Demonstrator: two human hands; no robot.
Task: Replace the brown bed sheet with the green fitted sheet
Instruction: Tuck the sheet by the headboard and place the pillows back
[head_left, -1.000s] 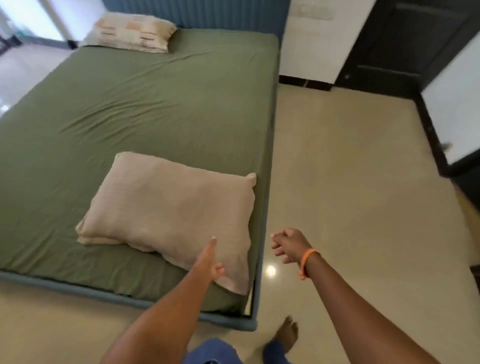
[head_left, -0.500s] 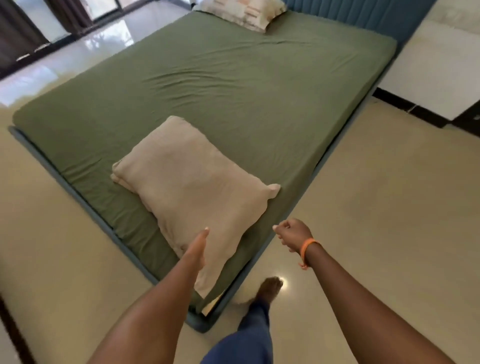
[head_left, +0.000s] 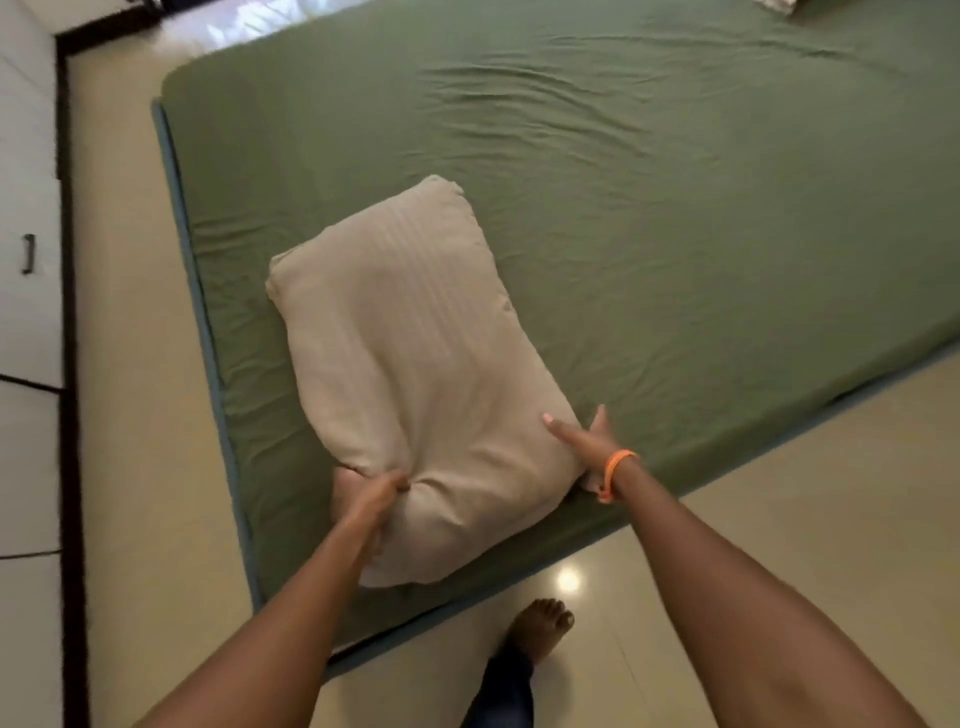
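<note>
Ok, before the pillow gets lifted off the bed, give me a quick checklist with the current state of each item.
1. Left hand grips the pillow at its near corner, cloth bunched in the fingers: ok.
2. Right hand holds the pillow: not ok; its fingers lie straight against the near right edge, with no curled grip.
3. Green sheet covers the mattress top, with some wrinkles: ok.
4. Green sheet tucked at every corner: cannot tell; the far corners are out of view.
5. Brown sheet off the bed: ok for the part in view; none shows.
6. Bare foot clear of the bed frame: ok.
</note>
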